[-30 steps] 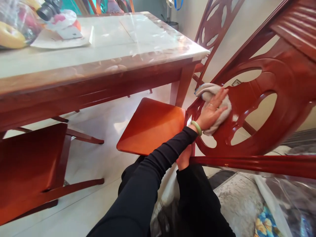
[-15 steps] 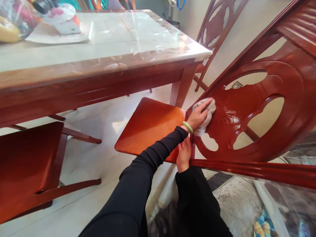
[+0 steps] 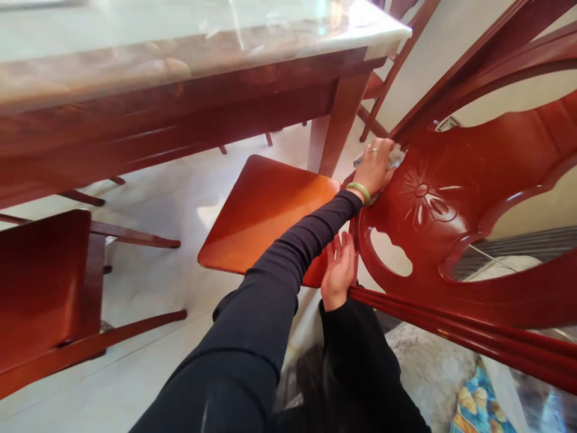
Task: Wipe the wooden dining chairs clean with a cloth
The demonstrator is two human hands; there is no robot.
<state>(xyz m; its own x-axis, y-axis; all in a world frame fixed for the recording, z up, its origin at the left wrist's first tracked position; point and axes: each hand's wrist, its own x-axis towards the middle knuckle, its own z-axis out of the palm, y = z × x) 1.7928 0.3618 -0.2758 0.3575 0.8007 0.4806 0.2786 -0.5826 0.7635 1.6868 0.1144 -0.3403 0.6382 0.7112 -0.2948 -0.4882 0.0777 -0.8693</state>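
My left hand [image 3: 375, 167], with a green bangle and a ring, presses a pale cloth [image 3: 395, 157] against the carved backrest [image 3: 433, 204] of a red wooden chair, near its rear edge. Most of the cloth is hidden under the fingers. Below it, my right hand [image 3: 339, 270] is open, palm partly turned up and fingers apart, beside the post where the backrest meets the seat [image 3: 270, 216]. No object shows in that palm.
A marble-topped table [image 3: 288, 57] with a red wooden frame stands ahead. Another chair [image 3: 45, 288] is at the left, and one more [image 3: 396, 78] stands beyond the table corner. Blue and yellow patterned material [image 3: 480, 400] lies at the lower right.
My left hand has moved up the backrest with the cloth. The right hand's fingers have spread, its palm turned more upward. The view has shifted, and the items on the table have left it.
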